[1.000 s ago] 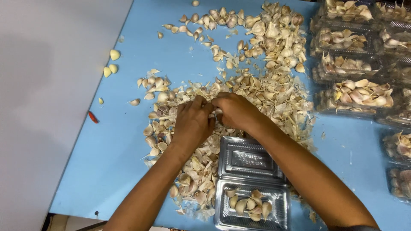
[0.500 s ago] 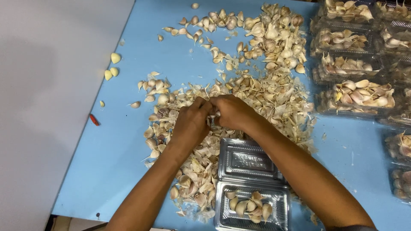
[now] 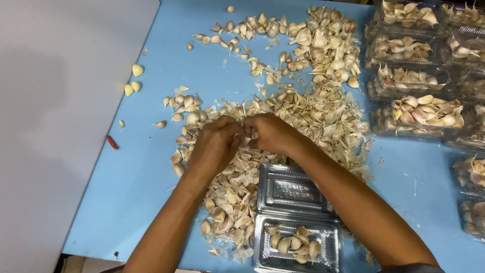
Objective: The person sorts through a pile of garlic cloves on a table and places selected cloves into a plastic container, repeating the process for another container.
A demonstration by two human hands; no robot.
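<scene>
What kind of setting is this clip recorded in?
Probably a small food-packing or kitchen prep station for garlic. A blue table is strewn with a pile of garlic cloves and skins, filled clear plastic clamshell boxes are stacked along its right side, and an open clamshell box holding a few cloves sits near the hands.

1. The tabletop (image 3: pixel 151 172) is plain light blue, edged on the left by a pale grey surface (image 3: pixel 45 151).
2. The cloves (image 3: pixel 323 40) beyond the hands (image 3: pixel 247 134) are cream and tan, some with a pinkish-brown blush.
3. The skins (image 3: pixel 323 116) around the hands are papery off-white to beige.
4. Peeled cloves (image 3: pixel 134 81) to the far left of the hands are pale yellow.
5. A small scrap (image 3: pixel 112 142) left of the hands is bright red.
6. The box (image 3: pixel 295 242) below the hands is clear plastic with grey glints, showing cream cloves inside.
7. The boxes (image 3: pixel 424 114) to the right are clear too, filled with cream and pink-tinged cloves.
</scene>
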